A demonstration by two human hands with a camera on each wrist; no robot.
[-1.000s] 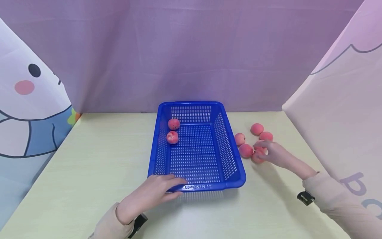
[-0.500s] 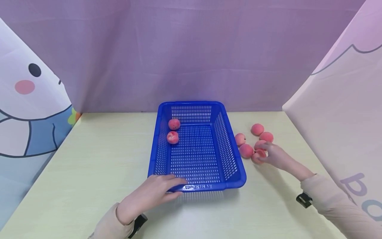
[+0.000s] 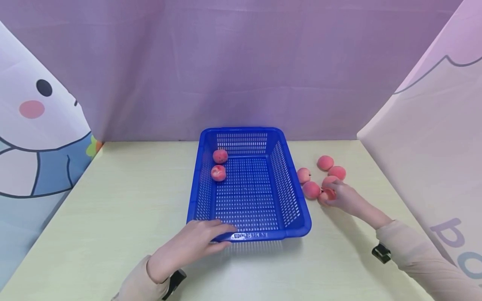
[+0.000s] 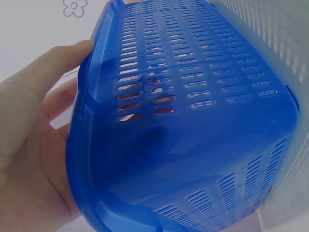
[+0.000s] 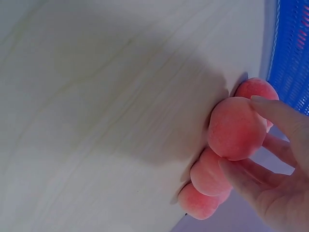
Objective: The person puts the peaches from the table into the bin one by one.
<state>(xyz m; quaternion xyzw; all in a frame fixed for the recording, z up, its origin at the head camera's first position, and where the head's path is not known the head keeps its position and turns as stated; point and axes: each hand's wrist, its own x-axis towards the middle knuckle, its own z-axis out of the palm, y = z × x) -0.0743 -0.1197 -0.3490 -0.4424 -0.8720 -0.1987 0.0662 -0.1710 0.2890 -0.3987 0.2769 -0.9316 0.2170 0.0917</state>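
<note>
My left hand (image 3: 197, 238) holds the near rim of a blue plastic basket (image 3: 286, 233) at its left corner, fingers over the edge and thumb outside. Two peaches, one (image 3: 220, 156) behind the other (image 3: 218, 173), lie inside along the left wall. To the right of the basket, my right hand (image 3: 350, 198) pinches the nearest peach (image 5: 236, 129) of a cluster between thumb and fingers. Against it in the right wrist view sit other peaches, one (image 5: 210, 174) on the side by the fingers and another (image 5: 256, 88) toward the basket.
More loose peaches lie on the pale table (image 3: 113, 200), one (image 3: 311, 190) close to the basket's right wall and another (image 3: 325, 162) farthest back. A purple cloth backdrop (image 3: 241, 71) rises behind the table. Printed cloth panels stand at left and right.
My right hand has shifted slightly and its fingers have closed in around the nearest peach. The left hand has stayed on the basket rim, and the two peaches inside have not moved.
</note>
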